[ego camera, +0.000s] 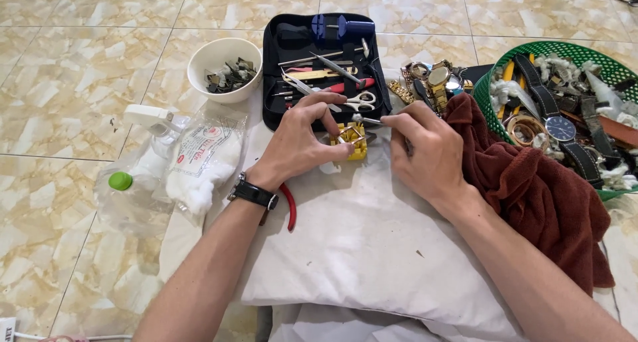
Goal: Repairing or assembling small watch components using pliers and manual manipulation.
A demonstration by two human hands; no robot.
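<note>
A person sits over a white cushion (372, 249) on a tiled floor. On the cushion's far edge stands a small yellow holder block (353, 142) gripping a watch part. The left hand (302, 142) arches over the block, its fingers (330, 100) curled around its left side. The right hand (425, 149), just right of the block, pinches a thin metal tool (367, 120) whose tip reaches over it. Beyond the block lies an open black tool case (322, 66).
</note>
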